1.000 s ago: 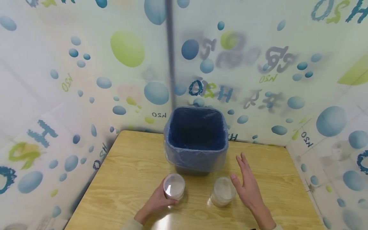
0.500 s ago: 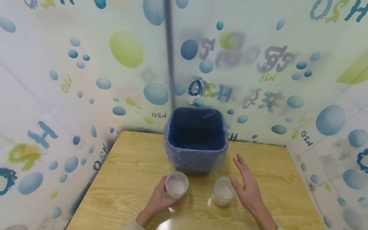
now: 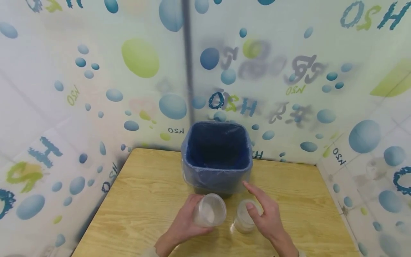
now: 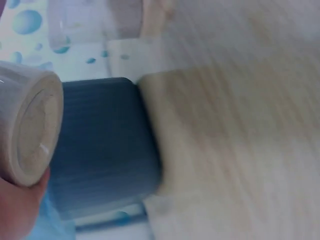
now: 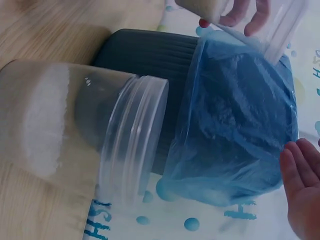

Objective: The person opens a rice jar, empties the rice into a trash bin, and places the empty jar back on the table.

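Observation:
My left hand [image 3: 186,223] grips a clear plastic jar [image 3: 210,211] with pale contents at its bottom. It is lifted and tilted, its top toward the right. The left wrist view shows the base of this held jar [image 4: 37,127], with a beige layer inside. A second clear jar [image 3: 243,223], with pale powder-like contents, stands upright on the table. In the right wrist view this standing jar [image 5: 82,130] has a ridged clear band at its top. My right hand [image 3: 268,217] hovers beside and partly over it, fingers extended and apart, holding nothing.
A dark blue bin [image 3: 218,142] lined with a translucent blue bag [image 5: 235,125] stands behind the jars, near the back wall. The wood-grain table [image 3: 144,189] reaches patterned walls [image 3: 141,103] on several sides.
My left hand has raised the jar, tilted it and carried it rightward toward the second jar. My right hand has moved left, closer to the standing jar.

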`<state>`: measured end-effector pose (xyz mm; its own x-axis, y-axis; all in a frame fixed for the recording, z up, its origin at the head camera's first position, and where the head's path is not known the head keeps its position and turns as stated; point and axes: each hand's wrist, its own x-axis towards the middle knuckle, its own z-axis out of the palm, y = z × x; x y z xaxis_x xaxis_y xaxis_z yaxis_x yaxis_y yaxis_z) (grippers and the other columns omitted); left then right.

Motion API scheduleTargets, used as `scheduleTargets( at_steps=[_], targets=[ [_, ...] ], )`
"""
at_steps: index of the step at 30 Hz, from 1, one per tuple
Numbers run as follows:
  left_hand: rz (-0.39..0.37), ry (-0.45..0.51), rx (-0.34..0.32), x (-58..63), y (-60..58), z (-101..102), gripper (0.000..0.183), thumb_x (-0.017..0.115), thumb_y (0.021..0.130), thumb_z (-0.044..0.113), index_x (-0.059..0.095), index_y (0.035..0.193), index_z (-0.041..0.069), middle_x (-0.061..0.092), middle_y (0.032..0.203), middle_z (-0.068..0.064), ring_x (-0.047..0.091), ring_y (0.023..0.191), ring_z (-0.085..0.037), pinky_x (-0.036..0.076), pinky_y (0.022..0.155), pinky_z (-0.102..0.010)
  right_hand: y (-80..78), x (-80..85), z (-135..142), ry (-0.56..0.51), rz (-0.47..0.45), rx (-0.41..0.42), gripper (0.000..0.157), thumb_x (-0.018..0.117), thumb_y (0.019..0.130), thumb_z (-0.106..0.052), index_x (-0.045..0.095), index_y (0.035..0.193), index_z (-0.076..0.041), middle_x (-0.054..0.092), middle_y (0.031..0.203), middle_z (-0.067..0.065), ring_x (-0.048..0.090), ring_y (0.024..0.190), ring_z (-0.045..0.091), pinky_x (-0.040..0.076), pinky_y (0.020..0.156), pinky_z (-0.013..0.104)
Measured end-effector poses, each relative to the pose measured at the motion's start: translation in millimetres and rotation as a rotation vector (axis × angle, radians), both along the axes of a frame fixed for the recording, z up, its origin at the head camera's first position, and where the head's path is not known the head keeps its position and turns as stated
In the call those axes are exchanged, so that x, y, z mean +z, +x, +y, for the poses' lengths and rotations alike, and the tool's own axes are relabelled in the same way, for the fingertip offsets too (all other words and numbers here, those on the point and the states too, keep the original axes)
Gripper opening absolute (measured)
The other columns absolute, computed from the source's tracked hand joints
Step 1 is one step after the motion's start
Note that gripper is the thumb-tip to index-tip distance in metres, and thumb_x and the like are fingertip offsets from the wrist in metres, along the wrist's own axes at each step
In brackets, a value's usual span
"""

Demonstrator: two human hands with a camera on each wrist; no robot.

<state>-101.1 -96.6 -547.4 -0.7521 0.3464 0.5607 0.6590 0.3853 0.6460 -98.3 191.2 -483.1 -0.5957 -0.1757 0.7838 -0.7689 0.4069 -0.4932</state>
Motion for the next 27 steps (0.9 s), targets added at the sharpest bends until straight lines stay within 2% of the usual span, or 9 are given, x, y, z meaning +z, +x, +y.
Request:
scheduleTargets(
  at_steps=[2, 4, 8, 11, 16, 19, 24, 27],
  targets=[
    [0.023, -0.048, 0.043, 6.2, 1.4, 3.7, 0.088, 0.099, 0.059, 0.039, 0.059, 0.134, 0.016, 0.058, 0.125, 0.0, 0.059, 0.109, -0.017, 0.056, 0.087, -0.037, -1.6, 2.1, -5.4, -0.015, 0.014, 0.038, 0.041, 0.061, 0.103, -0.024, 0.066, 0.132, 0.004, 0.069, 0.131, 0.015, 0.066, 0.12, 0.013, 0.05, 0.1, 0.021],
    [0.031, -0.087, 0.091, 12.1, 2.0, 7.8, 0.091, 0.099, 0.057, 0.043, 0.059, 0.134, 0.015, 0.058, 0.126, 0.0, 0.061, 0.109, -0.017, 0.056, 0.085, -0.037, -2.0, 4.7, -10.3, -0.026, -0.01, 0.071, 0.036, 0.062, 0.103, -0.019, 0.067, 0.131, 0.004, 0.071, 0.127, 0.014, 0.069, 0.112, 0.015, 0.054, 0.092, 0.021],
    [0.076, -0.144, 0.162, 20.5, 1.1, 15.6, 0.097, 0.1, 0.052, 0.046, 0.059, 0.133, 0.012, 0.059, 0.125, -0.002, 0.064, 0.105, -0.02, 0.057, 0.083, -0.038, -0.1, 8.1, -16.5, -0.02, -0.124, 0.072, 0.036, 0.068, 0.093, 0.0, 0.069, 0.129, 0.0, 0.074, 0.119, 0.014, 0.074, 0.099, 0.018, 0.059, 0.077, 0.022],
    [0.138, -0.181, 0.2, 22.4, 0.7, 19.3, 0.1, 0.101, 0.048, 0.047, 0.06, 0.131, 0.011, 0.06, 0.122, -0.003, 0.065, 0.097, -0.021, 0.057, 0.078, -0.039, 2.3, 10.2, -20.9, 0.012, -0.23, 0.051, 0.04, 0.071, 0.089, 0.005, 0.071, 0.128, -0.004, 0.075, 0.116, 0.014, 0.075, 0.092, 0.016, 0.059, 0.069, 0.022],
    [0.21, -0.241, 0.228, 23.7, 0.7, 25.5, 0.098, 0.1, 0.048, 0.051, 0.061, 0.128, 0.01, 0.06, 0.118, -0.005, 0.064, 0.091, -0.021, 0.055, 0.074, -0.039, 6.9, 14.0, -29.7, 0.073, -0.423, 0.021, 0.035, 0.073, 0.096, -0.011, 0.071, 0.13, -0.009, 0.074, 0.119, 0.011, 0.074, 0.09, 0.012, 0.06, 0.066, 0.022],
    [0.218, -0.27, 0.232, 25.6, 0.9, 28.1, 0.096, 0.099, 0.05, 0.053, 0.061, 0.127, 0.01, 0.06, 0.118, -0.006, 0.063, 0.092, -0.021, 0.055, 0.075, -0.039, 10.2, 16.3, -35.2, 0.114, -0.506, -0.01, 0.038, 0.074, 0.096, -0.022, 0.07, 0.133, -0.012, 0.073, 0.123, 0.007, 0.074, 0.091, 0.014, 0.059, 0.066, 0.021],
    [0.231, -0.287, 0.254, 26.4, 1.3, 29.4, 0.096, 0.098, 0.049, 0.053, 0.061, 0.126, 0.009, 0.06, 0.117, -0.006, 0.063, 0.091, -0.022, 0.055, 0.074, -0.04, 14.1, 21.5, -41.5, 0.225, -0.534, -0.061, 0.051, 0.076, 0.094, -0.035, 0.067, 0.138, -0.011, 0.07, 0.126, 0.007, 0.071, 0.093, 0.018, 0.057, 0.064, 0.018],
    [0.241, -0.286, 0.26, 26.6, 1.3, 30.3, 0.097, 0.098, 0.048, 0.053, 0.061, 0.126, 0.009, 0.06, 0.118, -0.006, 0.063, 0.091, -0.022, 0.055, 0.074, -0.04, 15.2, 26.4, -42.7, 0.299, -0.545, -0.089, 0.06, 0.075, 0.093, -0.043, 0.063, 0.142, -0.011, 0.068, 0.127, 0.007, 0.07, 0.089, 0.015, 0.056, 0.064, 0.018]
  ],
)
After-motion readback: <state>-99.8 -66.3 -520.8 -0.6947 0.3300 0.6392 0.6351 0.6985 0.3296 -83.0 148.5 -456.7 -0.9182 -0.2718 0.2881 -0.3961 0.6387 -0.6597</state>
